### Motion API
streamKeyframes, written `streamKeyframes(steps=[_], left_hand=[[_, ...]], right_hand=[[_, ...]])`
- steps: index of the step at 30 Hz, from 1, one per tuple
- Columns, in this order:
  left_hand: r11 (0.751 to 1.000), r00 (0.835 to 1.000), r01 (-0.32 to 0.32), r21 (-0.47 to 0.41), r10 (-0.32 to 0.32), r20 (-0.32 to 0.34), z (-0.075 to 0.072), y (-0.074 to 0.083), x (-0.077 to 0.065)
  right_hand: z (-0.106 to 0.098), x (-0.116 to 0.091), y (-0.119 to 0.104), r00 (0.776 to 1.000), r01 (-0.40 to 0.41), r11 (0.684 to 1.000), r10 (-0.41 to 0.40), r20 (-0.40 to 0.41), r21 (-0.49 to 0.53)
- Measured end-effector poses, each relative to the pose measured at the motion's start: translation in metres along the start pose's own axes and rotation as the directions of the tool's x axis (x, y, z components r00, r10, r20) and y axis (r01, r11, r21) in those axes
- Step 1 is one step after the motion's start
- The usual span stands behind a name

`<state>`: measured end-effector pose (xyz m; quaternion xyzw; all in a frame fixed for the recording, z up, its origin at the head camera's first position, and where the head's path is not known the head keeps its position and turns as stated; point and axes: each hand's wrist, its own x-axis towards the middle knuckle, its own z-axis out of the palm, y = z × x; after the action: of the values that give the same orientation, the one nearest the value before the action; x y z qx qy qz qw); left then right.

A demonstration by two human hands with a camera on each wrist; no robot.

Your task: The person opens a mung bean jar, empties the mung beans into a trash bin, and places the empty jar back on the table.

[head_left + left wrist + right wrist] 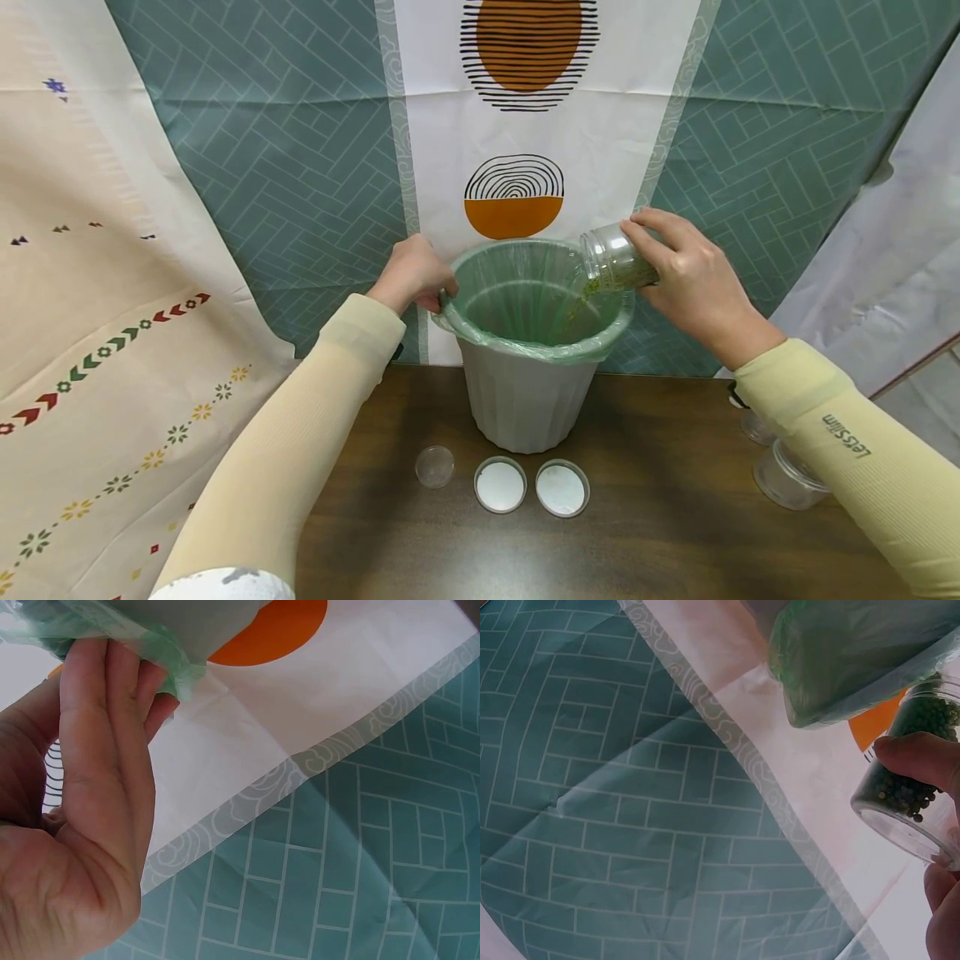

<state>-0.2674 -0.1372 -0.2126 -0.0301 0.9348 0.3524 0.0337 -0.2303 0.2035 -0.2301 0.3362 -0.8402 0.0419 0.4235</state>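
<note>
A grey trash bin [525, 392] stands on the table, lined with a green plastic bag [502, 308] folded over its rim. My left hand [417, 273] pinches the bag at the left side of the rim; the left wrist view shows the fingers [94, 727] against the green film. Over the right of the opening, my right hand [692, 271] grips a clear jar [611, 248], tilted with its mouth toward the bin. Small green beans [922, 720] fill part of it, and some fall from its mouth into the bag.
Two round lids with white inner discs, a left one [501, 487] and a right one [562, 488], lie before the bin. A small clear lid [435, 467] lies to their left. Another clear jar [783, 479] stands under the right forearm. A patterned cloth [300, 167] hangs behind.
</note>
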Motion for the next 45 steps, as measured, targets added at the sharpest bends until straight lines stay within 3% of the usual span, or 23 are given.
streamKeyframes(steps=[45], left_hand=[[1.000,1.000,0.002,0.001,-0.002,0.002,0.0006,-0.0006,0.0024]], right_hand=[[0.0013,0.0000,0.0001,1.000,0.015,1.000,-0.015,0.009,0.010]])
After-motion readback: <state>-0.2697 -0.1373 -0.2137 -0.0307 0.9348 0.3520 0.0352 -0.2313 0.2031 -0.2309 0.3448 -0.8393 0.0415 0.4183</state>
